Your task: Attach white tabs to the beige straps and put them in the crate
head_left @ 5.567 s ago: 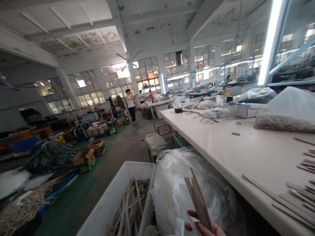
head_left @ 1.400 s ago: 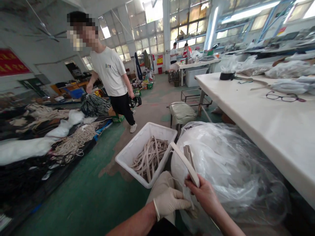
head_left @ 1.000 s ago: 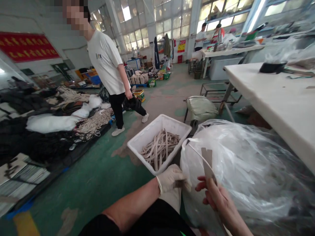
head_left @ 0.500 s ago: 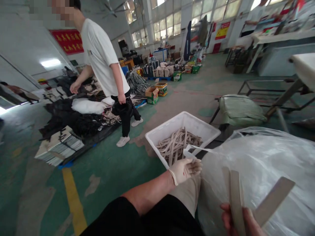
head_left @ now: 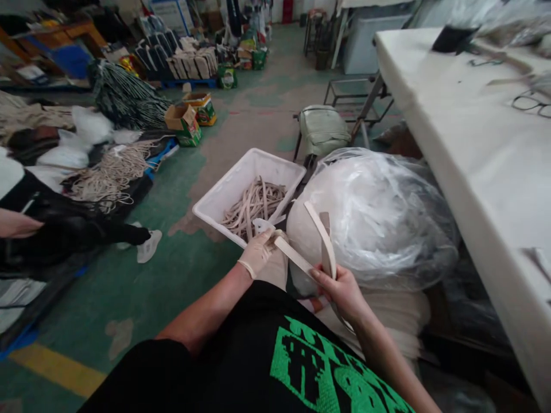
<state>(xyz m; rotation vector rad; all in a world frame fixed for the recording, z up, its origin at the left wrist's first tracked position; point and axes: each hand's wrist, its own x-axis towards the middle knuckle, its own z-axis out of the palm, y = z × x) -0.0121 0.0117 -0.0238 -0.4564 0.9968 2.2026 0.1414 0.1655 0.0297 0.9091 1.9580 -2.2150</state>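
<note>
My left hand point(head_left: 260, 252), in a pale glove, is closed on one end of a beige fabric strap point(head_left: 295, 252) near the tub's front corner. A bit of translucent white plastic point(head_left: 262, 226) shows at its fingers. My bare right hand point(head_left: 340, 287) pinches the strap's other part, with strap ends standing up above the fingers and a loop hanging below. Just beyond my left hand stands a white plastic tub point(head_left: 217, 217) holding a tangle of similar beige straps point(head_left: 253, 206).
A large clear plastic bag point(head_left: 365, 218) bulges beside my right hand. To the right runs a white worktable point(head_left: 477, 143) with glasses on it. A green padded stool point(head_left: 323, 129) stands ahead. At left, a person's leg and shoe point(head_left: 148, 245) show beside piled goods.
My left hand has gone from open to closed on the strap's end. The right hand has moved up and left, nearer to it. The walking person has shifted toward the left edge.
</note>
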